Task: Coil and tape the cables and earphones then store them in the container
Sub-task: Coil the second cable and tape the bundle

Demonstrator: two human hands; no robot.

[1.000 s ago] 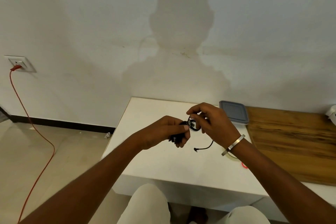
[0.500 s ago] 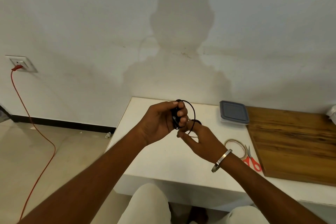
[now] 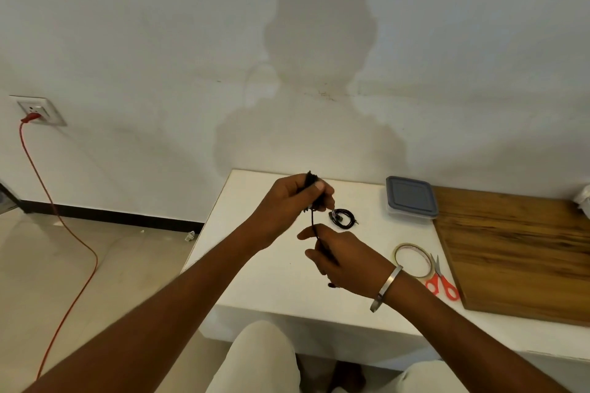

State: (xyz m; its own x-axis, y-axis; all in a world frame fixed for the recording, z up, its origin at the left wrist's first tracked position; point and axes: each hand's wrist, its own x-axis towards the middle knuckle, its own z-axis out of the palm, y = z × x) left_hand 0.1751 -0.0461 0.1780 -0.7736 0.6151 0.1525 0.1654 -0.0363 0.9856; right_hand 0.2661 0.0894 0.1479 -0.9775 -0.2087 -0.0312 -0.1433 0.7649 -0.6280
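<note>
My left hand (image 3: pixel 297 201) grips a bundle of black cable (image 3: pixel 312 214) above the white table (image 3: pixel 255 265), thumb pressed on top. A strand runs down from it into my right hand (image 3: pixel 341 258), which pinches the loose end lower and nearer to me. A second black cable (image 3: pixel 343 218), coiled, lies on the table just beyond my hands. The container (image 3: pixel 410 198), clear with a grey-blue lid on, stands at the back right. A roll of tape (image 3: pixel 412 260) and red-handled scissors (image 3: pixel 442 282) lie right of my right wrist.
A wooden board (image 3: pixel 517 249) covers the table's right part. A red cord (image 3: pixel 60 223) hangs from a wall socket (image 3: pixel 38 110) at the left and trails over the floor. My knees show under the table's front edge.
My right hand dropped lower and toward me, drawing a strand straight out of the bundle. My left hand rose slightly. The coiled cable on the table is now uncovered.
</note>
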